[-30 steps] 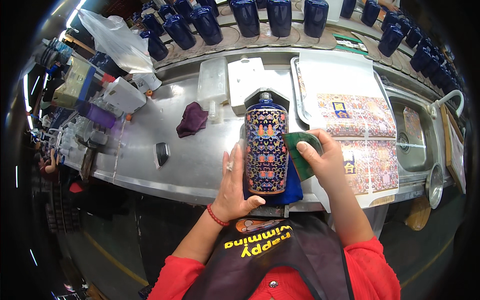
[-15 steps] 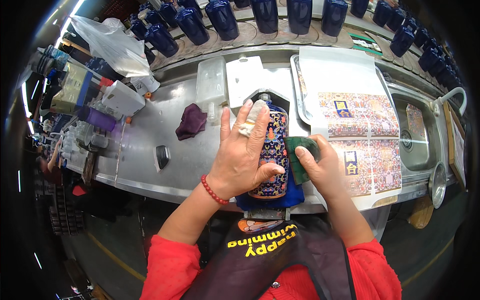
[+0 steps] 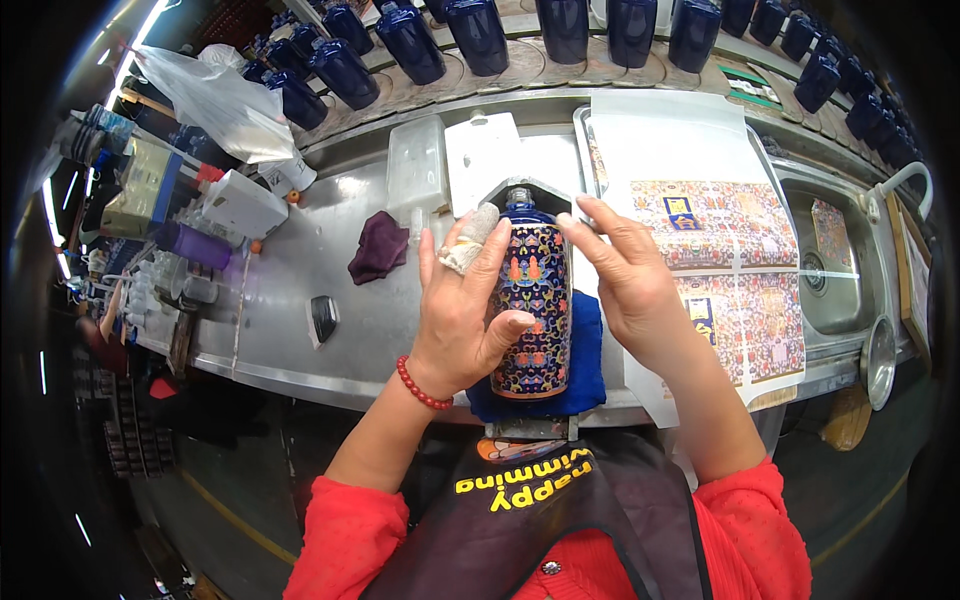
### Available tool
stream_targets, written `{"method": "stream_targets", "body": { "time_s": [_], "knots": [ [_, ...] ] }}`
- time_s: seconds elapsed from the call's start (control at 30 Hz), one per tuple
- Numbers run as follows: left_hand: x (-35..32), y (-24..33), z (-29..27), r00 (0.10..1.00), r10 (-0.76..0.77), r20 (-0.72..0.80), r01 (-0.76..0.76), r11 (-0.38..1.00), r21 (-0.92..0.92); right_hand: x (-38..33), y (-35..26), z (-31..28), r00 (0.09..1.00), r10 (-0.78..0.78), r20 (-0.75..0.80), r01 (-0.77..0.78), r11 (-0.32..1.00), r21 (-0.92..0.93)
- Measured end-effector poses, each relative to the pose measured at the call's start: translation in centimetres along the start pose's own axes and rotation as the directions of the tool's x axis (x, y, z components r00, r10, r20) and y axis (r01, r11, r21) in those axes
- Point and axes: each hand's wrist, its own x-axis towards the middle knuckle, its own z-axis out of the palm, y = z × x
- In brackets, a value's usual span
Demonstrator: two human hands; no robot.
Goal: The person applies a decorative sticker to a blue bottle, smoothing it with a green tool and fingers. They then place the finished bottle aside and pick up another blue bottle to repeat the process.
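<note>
A dark blue bottle [image 3: 534, 310] wrapped in a colourful floral pattern lies neck away from me on a blue cloth [image 3: 588, 358], its neck at a metal bracket [image 3: 545, 190]. My left hand [image 3: 455, 320] rests along the bottle's left side, fingers stretched and apart, thumb over the pattern. One of its fingers wears a whitish wrap [image 3: 468, 240]. At the bottle's upper right, my right hand [image 3: 635, 285] has its fingers extended, one fingertip at the pattern's upper corner. Nothing plainly shows in that hand; its palm side is hidden. The green scraper is out of sight.
Printed pattern sheets [image 3: 715, 225] lie to the right, before a sink [image 3: 835, 270]. A purple cloth [image 3: 380, 247], a small black object [image 3: 323, 318] and a clear plastic box [image 3: 418, 165] are on the left. Blue bottles [image 3: 483, 35] line the conveyor [image 3: 400, 100] behind.
My right hand has moved up from the bottle's lower right to its upper corner, and the green scraper no longer shows. My left hand has shifted slightly left, uncovering more of the pattern.
</note>
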Motion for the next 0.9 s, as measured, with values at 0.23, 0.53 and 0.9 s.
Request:
{"method": "stream_targets", "body": {
  "time_s": [0.23,0.53,0.9],
  "knots": [
    [0.1,-0.1,0.1,1.0,0.004,0.012,-0.003,1.0,-0.028,0.8,-0.2,1.2,0.994,-0.096,0.058,0.103,0.986,-0.13],
    [0.0,-0.3,0.3,1.0,0.004,-0.003,-0.004,0.998,-0.067,1.3,-0.3,1.2,0.995,-0.091,0.046,0.095,0.989,-0.116],
    [0.2,-0.2,0.2,0.999,0.041,0.017,-0.041,0.999,0.005,1.4,-0.2,1.5,0.994,-0.101,0.044,0.107,0.979,-0.172]
  ]
}}
